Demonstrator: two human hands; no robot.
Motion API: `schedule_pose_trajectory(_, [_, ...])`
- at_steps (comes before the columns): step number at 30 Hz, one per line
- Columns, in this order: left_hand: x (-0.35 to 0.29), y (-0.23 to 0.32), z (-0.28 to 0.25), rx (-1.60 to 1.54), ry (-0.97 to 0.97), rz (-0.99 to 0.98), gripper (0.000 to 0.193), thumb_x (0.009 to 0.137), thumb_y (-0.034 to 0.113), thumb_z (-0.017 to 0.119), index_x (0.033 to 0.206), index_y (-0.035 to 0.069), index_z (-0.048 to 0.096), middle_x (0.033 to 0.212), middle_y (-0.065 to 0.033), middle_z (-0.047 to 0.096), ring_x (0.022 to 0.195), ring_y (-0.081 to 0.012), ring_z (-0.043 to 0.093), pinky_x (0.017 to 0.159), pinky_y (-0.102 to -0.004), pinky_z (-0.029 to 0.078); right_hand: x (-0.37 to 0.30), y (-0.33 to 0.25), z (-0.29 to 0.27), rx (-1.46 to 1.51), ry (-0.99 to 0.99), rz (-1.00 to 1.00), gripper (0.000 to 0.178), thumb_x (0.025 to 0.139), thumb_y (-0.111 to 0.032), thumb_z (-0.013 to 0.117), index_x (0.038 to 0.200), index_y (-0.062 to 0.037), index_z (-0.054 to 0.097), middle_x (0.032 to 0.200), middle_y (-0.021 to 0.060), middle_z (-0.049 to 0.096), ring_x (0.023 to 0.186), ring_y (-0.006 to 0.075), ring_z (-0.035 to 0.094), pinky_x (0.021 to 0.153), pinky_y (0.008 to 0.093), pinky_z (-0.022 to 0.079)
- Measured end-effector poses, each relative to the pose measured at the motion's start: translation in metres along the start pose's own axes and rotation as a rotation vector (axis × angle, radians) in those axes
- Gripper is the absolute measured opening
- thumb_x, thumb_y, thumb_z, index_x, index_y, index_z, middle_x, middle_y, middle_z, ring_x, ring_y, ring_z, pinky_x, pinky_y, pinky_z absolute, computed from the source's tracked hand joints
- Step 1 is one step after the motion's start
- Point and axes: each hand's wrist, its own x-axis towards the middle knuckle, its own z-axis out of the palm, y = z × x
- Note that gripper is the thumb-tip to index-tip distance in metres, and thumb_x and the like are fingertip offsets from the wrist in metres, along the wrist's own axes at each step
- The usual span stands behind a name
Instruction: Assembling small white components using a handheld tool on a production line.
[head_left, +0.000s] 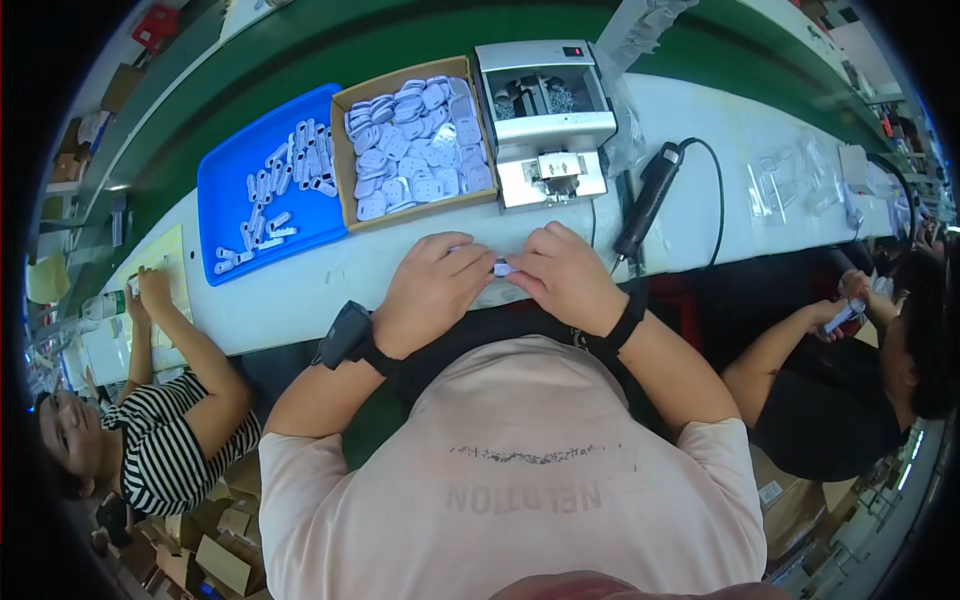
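Both my hands meet at the near edge of the white table, just in front of the screw feeder (520, 183). Pinched between them is a small white plastic part (504, 268) with a dark spot on its left end; most of it is covered by fingers. My left hand (428, 295) grips it from the left, fingers curled. From the right, my right hand (568, 278) holds it between thumb and bent fingers. Behind my left hand stands a cardboard box (343, 165) full of white plastic shells (405, 150).
A blue tray (222, 195) at left holds several small white parts (310, 155). Right of the feeder lies a black electric screwdriver (650, 200) with its cord. Clear plastic pieces (780, 185) lie farther right. People work at both sides: a striped shirt (180, 445) left, a dark shirt (820, 410) right.
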Motion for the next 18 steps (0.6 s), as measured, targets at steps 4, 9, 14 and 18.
schedule_pose_trajectory(4, [-0.002,0.007,0.004,0.063,0.009,0.01,0.029,0.08,0.009,0.081,0.109,0.005,0.076,0.112,-0.0056,0.072,0.111,-0.0292,0.065,0.093,-0.0395,0.055,0.005,0.002,-0.008,-0.016,-0.05,0.037,0.018,0.086,-0.015,0.082,0.101,-0.0061,0.076,0.095,0.0073,0.064,0.09,0.0303,0.06,0.081,0.0405,0.053])
schedule_pose_trajectory(9, [-0.006,0.008,0.004,0.038,-0.037,-0.041,0.029,0.084,0.012,0.078,0.112,0.008,0.073,0.115,-0.0042,0.069,0.114,-0.0283,0.064,0.097,-0.042,0.052,-0.002,0.002,0.0,0.068,-0.062,0.132,0.025,0.086,-0.017,0.081,0.107,-0.0068,0.074,0.101,0.0087,0.067,0.098,0.0329,0.063,0.085,0.0424,0.053])
schedule_pose_trajectory(14, [-0.009,0.025,-0.009,0.053,-0.024,-0.017,0.033,0.083,0.013,0.08,0.115,0.008,0.072,0.116,-0.0079,0.07,0.113,-0.0324,0.064,0.099,-0.0427,0.051,-0.014,-0.015,0.0,0.087,-0.093,0.167,0.03,0.086,-0.018,0.081,0.112,-0.0059,0.071,0.109,0.0113,0.069,0.106,0.0349,0.064,0.091,0.0447,0.052])
schedule_pose_trajectory(18, [-0.01,0.036,-0.012,0.0,-0.083,-0.185,0.038,0.084,0.02,0.081,0.118,0.008,0.071,0.117,-0.0099,0.07,0.112,-0.034,0.064,0.099,-0.0443,0.049,-0.02,-0.013,0.001,0.152,-0.086,0.156,0.031,0.086,-0.017,0.081,0.113,-0.0051,0.071,0.112,0.013,0.07,0.107,0.036,0.065,0.094,0.0454,0.052])
